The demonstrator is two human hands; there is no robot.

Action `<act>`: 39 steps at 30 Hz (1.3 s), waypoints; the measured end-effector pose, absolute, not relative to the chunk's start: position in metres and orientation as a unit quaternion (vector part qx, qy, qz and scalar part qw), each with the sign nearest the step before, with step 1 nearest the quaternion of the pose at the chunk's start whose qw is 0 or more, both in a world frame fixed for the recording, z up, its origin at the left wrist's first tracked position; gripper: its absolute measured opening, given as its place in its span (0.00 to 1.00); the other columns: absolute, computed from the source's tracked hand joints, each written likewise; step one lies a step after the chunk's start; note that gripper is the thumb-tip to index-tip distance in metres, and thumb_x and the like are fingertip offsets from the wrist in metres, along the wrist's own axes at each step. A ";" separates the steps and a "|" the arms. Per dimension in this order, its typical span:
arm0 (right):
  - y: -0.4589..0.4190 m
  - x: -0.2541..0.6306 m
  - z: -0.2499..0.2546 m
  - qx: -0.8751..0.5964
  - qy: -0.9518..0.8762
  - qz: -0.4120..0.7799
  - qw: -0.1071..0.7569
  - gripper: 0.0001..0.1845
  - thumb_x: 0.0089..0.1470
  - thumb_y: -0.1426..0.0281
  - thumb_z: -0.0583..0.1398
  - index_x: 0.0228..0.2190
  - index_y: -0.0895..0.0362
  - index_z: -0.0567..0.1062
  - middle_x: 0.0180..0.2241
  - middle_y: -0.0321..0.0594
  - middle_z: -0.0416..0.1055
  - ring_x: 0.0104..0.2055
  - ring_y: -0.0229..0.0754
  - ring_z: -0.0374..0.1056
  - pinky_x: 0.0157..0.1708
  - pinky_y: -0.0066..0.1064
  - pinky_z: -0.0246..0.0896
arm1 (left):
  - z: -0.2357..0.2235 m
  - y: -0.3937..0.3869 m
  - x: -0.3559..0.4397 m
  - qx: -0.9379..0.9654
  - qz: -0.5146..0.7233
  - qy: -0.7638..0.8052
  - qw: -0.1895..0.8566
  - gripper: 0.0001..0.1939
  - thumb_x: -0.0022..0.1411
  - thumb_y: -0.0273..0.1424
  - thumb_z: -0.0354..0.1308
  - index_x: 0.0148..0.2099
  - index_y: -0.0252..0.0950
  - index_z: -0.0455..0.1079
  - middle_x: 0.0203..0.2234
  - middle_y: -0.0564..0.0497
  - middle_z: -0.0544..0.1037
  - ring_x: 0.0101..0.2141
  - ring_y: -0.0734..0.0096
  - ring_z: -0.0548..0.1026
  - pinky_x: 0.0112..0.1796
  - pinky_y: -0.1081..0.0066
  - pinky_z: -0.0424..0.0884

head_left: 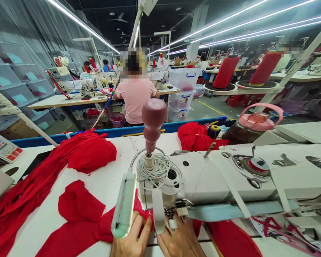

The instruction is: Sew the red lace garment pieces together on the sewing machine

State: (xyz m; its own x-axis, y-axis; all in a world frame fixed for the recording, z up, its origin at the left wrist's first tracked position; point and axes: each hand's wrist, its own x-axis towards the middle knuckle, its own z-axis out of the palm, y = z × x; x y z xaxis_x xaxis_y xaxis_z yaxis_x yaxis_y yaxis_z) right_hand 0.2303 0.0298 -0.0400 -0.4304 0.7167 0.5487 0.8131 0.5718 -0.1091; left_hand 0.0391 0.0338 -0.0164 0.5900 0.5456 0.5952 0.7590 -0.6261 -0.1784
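A white sewing machine [219, 178] fills the right and middle of the view. Under its needle area [172, 216] lies red fabric [77, 221]. My left hand [131, 241] rests on that fabric just left of the needle, fingers curled and pressed down on the cloth. Beside it, my right hand [180, 239] lies flat on the fabric right under the presser foot, fingers stretched forward. A small lamp [124, 207] on the machine hangs over my left hand. A pink thread cone [153, 121] stands on the machine top.
A long heap of red cloth [42, 178] runs along the left of the white table [107, 182]. More red cloth [195, 137] and a pink-lidded jug [254, 123] sit behind the machine. A person in a pink shirt [135, 96] sits ahead, facing away, among other sewing stations and plastic bins [183, 91].
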 end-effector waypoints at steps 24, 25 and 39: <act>0.026 0.232 -0.042 -0.464 -0.847 -0.045 0.255 0.15 0.60 0.73 0.59 0.48 0.50 0.76 0.34 0.42 0.77 0.45 0.51 0.71 0.45 0.40 0.64 | -0.038 0.039 0.027 -0.891 -0.223 -0.355 0.175 0.17 0.64 0.22 0.51 0.52 0.37 0.74 0.39 0.43 0.80 0.38 0.59 0.79 0.43 0.59 0.74; 0.026 0.231 -0.042 -0.464 -0.847 -0.045 0.254 0.16 0.60 0.74 0.59 0.49 0.50 0.75 0.34 0.42 0.77 0.45 0.52 0.71 0.45 0.41 0.64 | -0.039 0.040 0.027 -0.890 -0.228 -0.359 0.164 0.17 0.64 0.23 0.51 0.51 0.38 0.74 0.36 0.45 0.79 0.36 0.60 0.79 0.42 0.60 0.74; 0.026 0.233 -0.023 -0.461 -0.849 -0.029 0.257 0.12 0.60 0.73 0.59 0.46 0.53 0.74 0.39 0.43 0.76 0.44 0.50 0.69 0.46 0.40 0.60 | -0.012 0.047 0.031 -0.874 -0.268 -0.395 0.092 0.14 0.65 0.25 0.50 0.48 0.40 0.74 0.32 0.47 0.76 0.29 0.64 0.77 0.36 0.66 0.74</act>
